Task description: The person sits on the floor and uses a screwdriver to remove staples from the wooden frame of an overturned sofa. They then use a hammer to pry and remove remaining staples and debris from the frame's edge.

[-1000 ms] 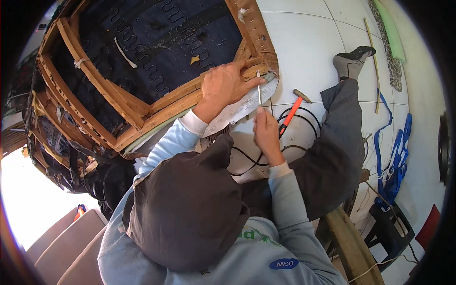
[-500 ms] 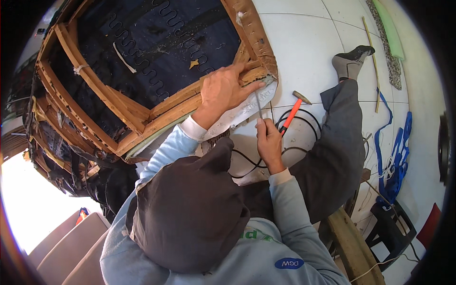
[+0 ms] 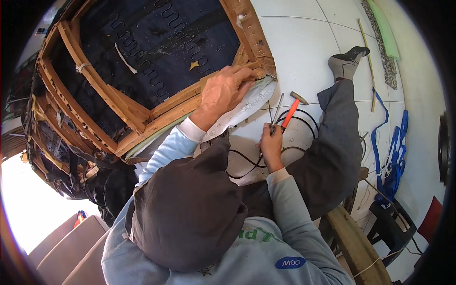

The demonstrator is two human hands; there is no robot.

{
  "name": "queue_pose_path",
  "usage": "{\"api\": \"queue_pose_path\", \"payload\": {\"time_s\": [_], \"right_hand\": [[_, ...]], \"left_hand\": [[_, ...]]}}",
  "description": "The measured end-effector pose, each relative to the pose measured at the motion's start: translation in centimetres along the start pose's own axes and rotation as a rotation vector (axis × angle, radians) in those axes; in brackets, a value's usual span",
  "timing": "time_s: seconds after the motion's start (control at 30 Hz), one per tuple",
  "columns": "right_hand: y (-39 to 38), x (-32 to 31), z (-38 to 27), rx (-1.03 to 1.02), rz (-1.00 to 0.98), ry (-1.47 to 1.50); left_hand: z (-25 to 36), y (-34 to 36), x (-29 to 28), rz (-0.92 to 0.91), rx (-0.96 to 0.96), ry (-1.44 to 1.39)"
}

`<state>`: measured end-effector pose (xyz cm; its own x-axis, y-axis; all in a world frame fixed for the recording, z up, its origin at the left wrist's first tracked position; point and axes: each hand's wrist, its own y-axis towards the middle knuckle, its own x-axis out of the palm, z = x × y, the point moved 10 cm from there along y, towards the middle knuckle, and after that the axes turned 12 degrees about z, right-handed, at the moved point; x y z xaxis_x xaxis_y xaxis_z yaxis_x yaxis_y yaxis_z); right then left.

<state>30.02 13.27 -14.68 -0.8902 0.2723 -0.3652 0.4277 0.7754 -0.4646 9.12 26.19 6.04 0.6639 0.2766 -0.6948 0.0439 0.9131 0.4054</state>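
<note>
We see the right hand [image 3: 271, 145] with its fingers wrapped around a slim metal tool [image 3: 279, 104], the shaft pointing beyond them, apart from the wooden frame [image 3: 166, 116]. The left hand [image 3: 221, 92] lies over the frame's near rail, ahead and left of the right fingers, its own fingers bent; we cannot tell whether they pinch the white sheet [image 3: 237, 111] just below them or only press the wood.

If the shaft meets the rail and slips, we think it could jab the left fingers, since they sit so near the corner, or tear the sheet, which looks thin. The right fingers could also knock the hammer [image 3: 290, 114], lying just right of them, or snag the black cable looped around them.

The tool's handle is hidden in the right fist, so its kind is unclear to us. A thin dark line left of the shaft may be a floor joint. Behind the left fingers, dark cloth [image 3: 185, 204], perhaps over a bent knee, blocks our view.
</note>
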Motion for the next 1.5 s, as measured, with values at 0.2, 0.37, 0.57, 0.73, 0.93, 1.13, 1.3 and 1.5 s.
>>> {"api": "queue_pose_path", "payload": {"time_s": [0.2, 0.37, 0.57, 0.73, 0.93, 1.13, 1.3, 1.5], "right_hand": [[0.7, -1.7, -3.3, -0.476, 0.168, -0.379], [2.0, -5.9, -6.7, -0.443, 0.574, -0.829], [6.3, -6.1, -1.6, -0.252, 0.284, -0.441], [0.5, -5.6, -8.5, -0.129, 0.105, 0.162], [-4.4, -4.5, -12.7, -0.782, 0.137, -0.032], [-3.7, -0.3, -13.1, -0.575, 0.013, -0.228], [-4.6, -1.8, -12.5, -0.792, 0.169, -0.172], [-5.6, -3.2, -13.3, -0.747, 0.087, 0.105]], "left_hand": [[-0.1, 0.6, 0.5, -0.045, -0.039, 0.012], [-0.2, 0.8, 0.6, 0.041, -0.061, 0.006], [-0.9, 2.5, 3.3, -0.019, -0.122, 0.074], [-2.3, 2.0, 3.2, -0.014, -0.154, 0.079], [-2.0, 0.1, 1.7, -0.143, -0.187, 0.262], [-3.6, -1.3, 2.0, -0.241, -0.117, 0.332], [-2.9, -1.2, 2.3, -0.274, -0.122, 0.351], [-2.8, -1.0, 1.8, -0.202, -0.062, 0.345]]}}
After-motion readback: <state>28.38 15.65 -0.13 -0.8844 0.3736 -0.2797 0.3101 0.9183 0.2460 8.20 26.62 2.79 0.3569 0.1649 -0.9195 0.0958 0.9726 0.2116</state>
